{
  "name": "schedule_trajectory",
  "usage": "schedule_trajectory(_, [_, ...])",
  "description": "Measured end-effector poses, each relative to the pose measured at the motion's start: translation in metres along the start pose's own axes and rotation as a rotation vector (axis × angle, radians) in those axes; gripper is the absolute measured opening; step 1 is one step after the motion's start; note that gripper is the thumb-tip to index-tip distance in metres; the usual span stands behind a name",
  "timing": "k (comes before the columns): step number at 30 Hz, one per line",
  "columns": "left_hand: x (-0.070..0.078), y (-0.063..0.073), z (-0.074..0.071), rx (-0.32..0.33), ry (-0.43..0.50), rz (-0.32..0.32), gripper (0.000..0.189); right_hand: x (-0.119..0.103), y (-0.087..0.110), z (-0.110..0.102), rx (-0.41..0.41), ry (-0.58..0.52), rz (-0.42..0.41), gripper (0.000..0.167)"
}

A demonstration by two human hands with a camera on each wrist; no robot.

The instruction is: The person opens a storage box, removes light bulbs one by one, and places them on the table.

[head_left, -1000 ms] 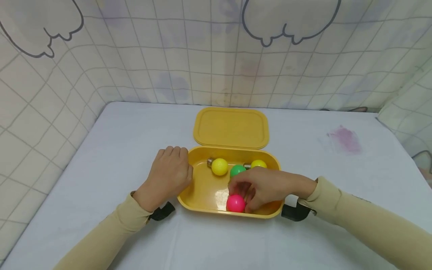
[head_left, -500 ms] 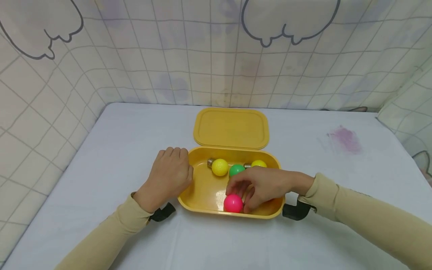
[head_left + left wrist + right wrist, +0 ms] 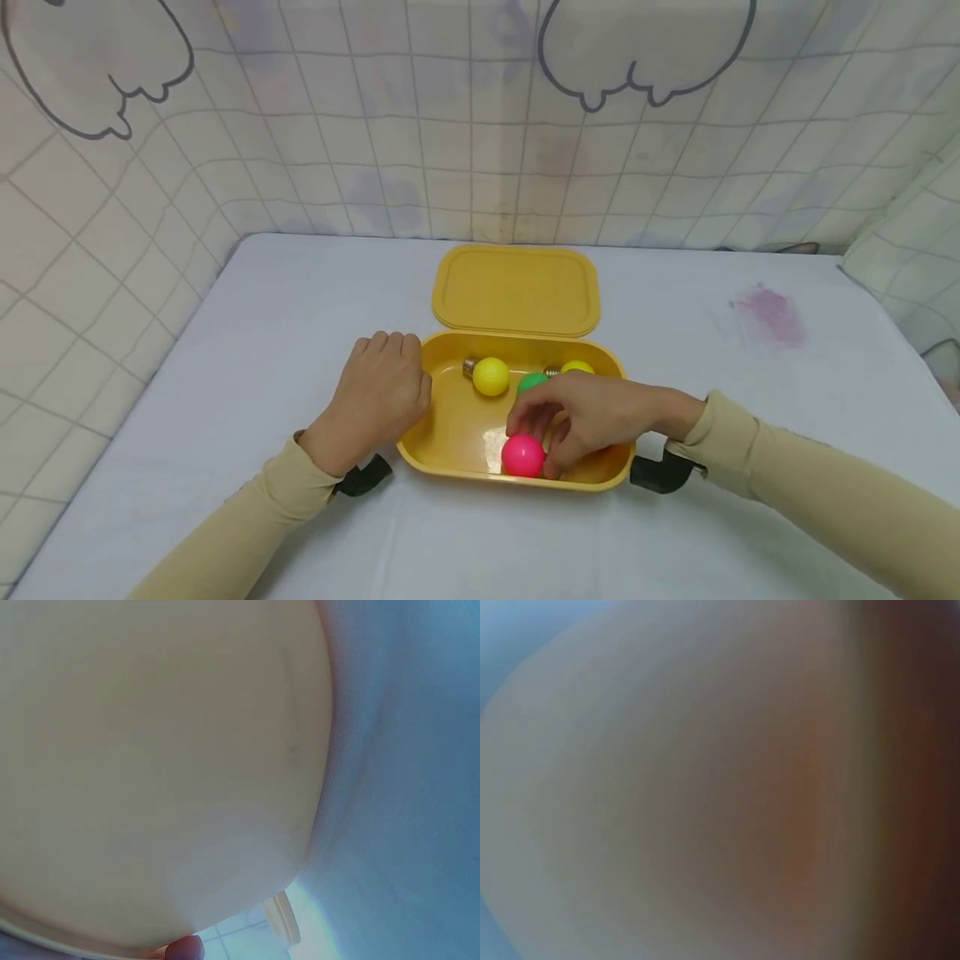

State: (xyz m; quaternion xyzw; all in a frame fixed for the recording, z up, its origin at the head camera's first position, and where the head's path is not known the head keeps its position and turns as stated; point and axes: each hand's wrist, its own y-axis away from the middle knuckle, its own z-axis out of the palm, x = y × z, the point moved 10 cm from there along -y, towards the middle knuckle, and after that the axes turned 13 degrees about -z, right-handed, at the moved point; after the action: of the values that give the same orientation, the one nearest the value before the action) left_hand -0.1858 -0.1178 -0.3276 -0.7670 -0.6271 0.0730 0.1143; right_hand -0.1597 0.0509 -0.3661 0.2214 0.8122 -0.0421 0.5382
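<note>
In the head view my left hand grips the left rim of a yellow plastic box, its fingers curled over the edge. The left wrist view has the box's outer wall close up, with a fingertip at the rim. Inside the box, near its front wall, my right hand holds a round pink light bulb between thumb and fingers; the bulb's base is hidden by the thumb. Behind that hand are a partly covered green bulb and a yellow bulb. Another yellow bulb lies farther left.
A flat yellow lid lies on the white table cover just behind the box. A grid-patterned cloth hangs at the back and sides. The right wrist view is filled by a blurred, close surface.
My right hand and the pink bulb shifted slightly left, then back right. The green bulb has moved a little right and is more covered. My left hand keeps its place on the rim.
</note>
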Motion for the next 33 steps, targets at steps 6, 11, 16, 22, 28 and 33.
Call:
schedule_trajectory(6, [0.001,0.000,-0.001,0.003,-0.002,0.008,0.018,-0.001,0.001,0.001,0.015,0.000,0.000,0.041])
schedule_trajectory(11, [0.002,0.001,-0.002,0.011,-0.005,0.015,0.019,-0.001,0.002,0.002,0.012,-0.001,-0.005,0.042])
schedule_trajectory(16, [0.003,0.003,-0.005,0.032,-0.008,0.019,0.019,-0.005,0.002,0.000,0.020,0.014,-0.022,0.042])
schedule_trajectory(22, [0.004,0.003,-0.008,0.046,-0.007,0.019,0.020,-0.009,0.007,-0.004,0.029,0.001,-0.016,0.042])
schedule_trajectory(28, [0.004,0.002,-0.007,0.046,-0.010,0.012,0.021,-0.013,0.017,-0.010,0.059,-0.039,-0.017,0.043])
schedule_trajectory(33, [0.003,0.003,-0.007,0.055,-0.014,0.011,0.022,-0.017,0.026,-0.015,0.093,-0.091,-0.041,0.043])
